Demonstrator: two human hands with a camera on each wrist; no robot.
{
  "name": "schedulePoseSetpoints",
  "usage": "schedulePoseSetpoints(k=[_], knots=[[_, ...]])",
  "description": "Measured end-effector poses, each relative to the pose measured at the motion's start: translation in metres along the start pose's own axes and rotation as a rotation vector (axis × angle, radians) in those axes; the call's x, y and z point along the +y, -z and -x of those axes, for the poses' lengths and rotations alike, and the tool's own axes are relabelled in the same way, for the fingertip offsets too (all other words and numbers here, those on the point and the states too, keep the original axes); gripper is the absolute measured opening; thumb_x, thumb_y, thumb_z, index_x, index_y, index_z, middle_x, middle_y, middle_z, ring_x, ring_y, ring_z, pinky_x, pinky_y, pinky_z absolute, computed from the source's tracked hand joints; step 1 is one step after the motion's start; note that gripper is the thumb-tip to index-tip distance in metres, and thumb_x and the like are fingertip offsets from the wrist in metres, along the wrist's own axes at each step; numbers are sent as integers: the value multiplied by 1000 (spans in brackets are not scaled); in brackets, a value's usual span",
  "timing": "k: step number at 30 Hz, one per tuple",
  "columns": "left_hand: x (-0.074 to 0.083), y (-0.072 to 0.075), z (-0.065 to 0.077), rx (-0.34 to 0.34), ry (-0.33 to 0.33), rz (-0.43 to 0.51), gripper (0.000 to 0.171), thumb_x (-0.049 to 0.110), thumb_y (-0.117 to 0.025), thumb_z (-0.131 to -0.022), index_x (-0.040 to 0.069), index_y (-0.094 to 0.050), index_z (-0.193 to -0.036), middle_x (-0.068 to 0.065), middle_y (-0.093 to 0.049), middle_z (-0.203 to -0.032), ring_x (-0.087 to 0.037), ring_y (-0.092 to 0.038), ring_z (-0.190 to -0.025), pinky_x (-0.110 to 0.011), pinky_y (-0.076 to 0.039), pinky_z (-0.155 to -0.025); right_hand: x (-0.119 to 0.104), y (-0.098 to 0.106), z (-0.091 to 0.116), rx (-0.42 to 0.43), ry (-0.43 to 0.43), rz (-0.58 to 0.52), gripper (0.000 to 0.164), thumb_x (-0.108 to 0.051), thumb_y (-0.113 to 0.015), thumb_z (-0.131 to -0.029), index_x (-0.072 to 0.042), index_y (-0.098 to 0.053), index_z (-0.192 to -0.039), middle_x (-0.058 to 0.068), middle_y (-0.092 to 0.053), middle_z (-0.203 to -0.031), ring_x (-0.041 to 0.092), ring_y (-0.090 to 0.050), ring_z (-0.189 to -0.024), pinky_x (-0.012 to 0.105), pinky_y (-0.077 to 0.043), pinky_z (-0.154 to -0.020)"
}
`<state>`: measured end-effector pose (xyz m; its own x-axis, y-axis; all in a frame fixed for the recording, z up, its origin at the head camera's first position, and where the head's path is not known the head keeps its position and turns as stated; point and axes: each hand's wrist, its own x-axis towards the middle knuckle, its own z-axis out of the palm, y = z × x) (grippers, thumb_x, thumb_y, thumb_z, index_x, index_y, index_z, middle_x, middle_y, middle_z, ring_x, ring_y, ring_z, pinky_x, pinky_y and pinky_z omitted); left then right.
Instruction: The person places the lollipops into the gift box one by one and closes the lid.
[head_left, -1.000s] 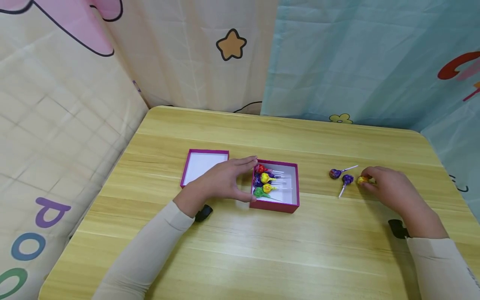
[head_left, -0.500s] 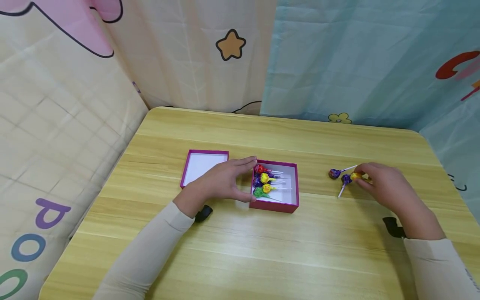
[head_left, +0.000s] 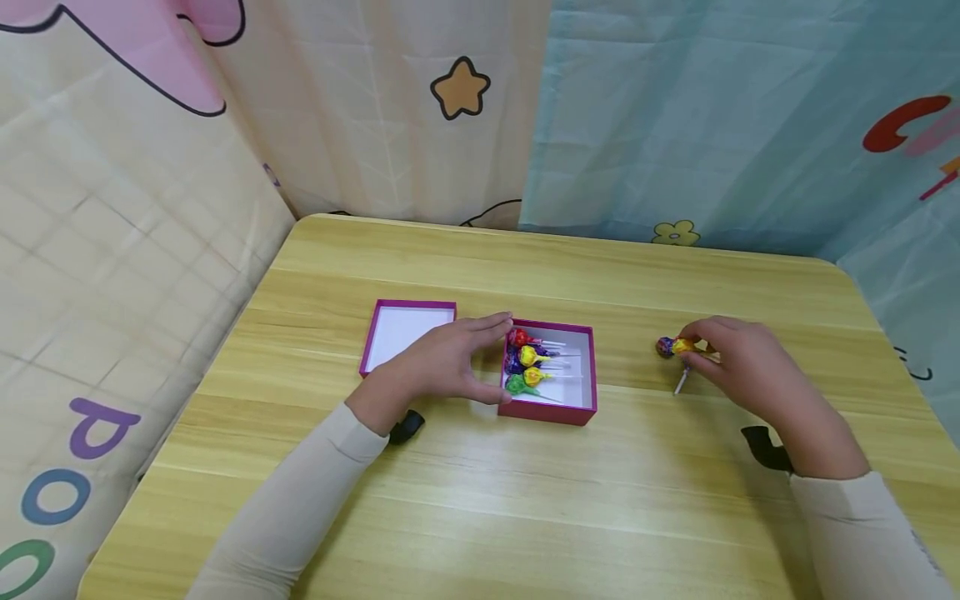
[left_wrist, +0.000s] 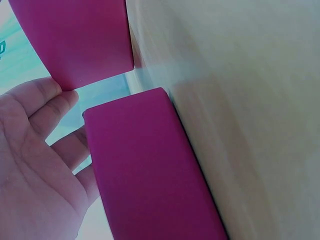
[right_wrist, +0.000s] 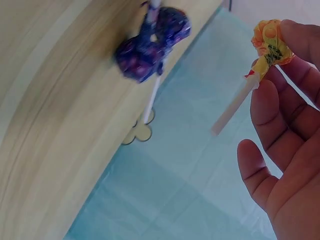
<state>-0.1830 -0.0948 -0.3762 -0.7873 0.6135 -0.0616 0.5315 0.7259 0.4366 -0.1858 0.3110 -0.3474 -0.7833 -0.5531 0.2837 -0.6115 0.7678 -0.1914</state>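
Our left hand (head_left: 438,358), spread, touches the box (head_left: 547,412), where lollipops (head_left: 529,356) lie near that hand; our right hand (head_left: 750,371) pinches a yellow lollipop (right_wrist: 272,42).

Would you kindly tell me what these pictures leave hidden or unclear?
Head view: near right corner of the lid, behind the left hand.
Head view: how many purple lollipops the box holds, overlapped by yellow lollipops.
Left wrist view: the box's contents, hidden by its walls.
Right wrist view: part of the right hand, beyond the right edge.
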Motion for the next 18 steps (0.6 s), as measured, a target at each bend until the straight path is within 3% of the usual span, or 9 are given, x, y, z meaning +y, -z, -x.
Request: schedulePoseSetpoints(k=[8,18], knots=[[0,0,0,4,3,-1,104,79,-65,-73,24,-34,-156,12,-24,-162,-19,-30,-145,-44,-34,-112,-21,-2,-13,6,67,-56,22,-2,-82,-78,-9,-69,-95,0,-70,-90,14,-65,-72,37,-56,-61],[0,-1,0,-1,9,-14,105,80,-65,-72,24,-34,-156,11,-23,-162,-18,-30,-145,-44,-35,-112,-49,0,-35,-50,88,-124,22,-5,-82,-81,-9,-71,-99,0,-70,-92,15,-65,-76,38,-58,-67]])
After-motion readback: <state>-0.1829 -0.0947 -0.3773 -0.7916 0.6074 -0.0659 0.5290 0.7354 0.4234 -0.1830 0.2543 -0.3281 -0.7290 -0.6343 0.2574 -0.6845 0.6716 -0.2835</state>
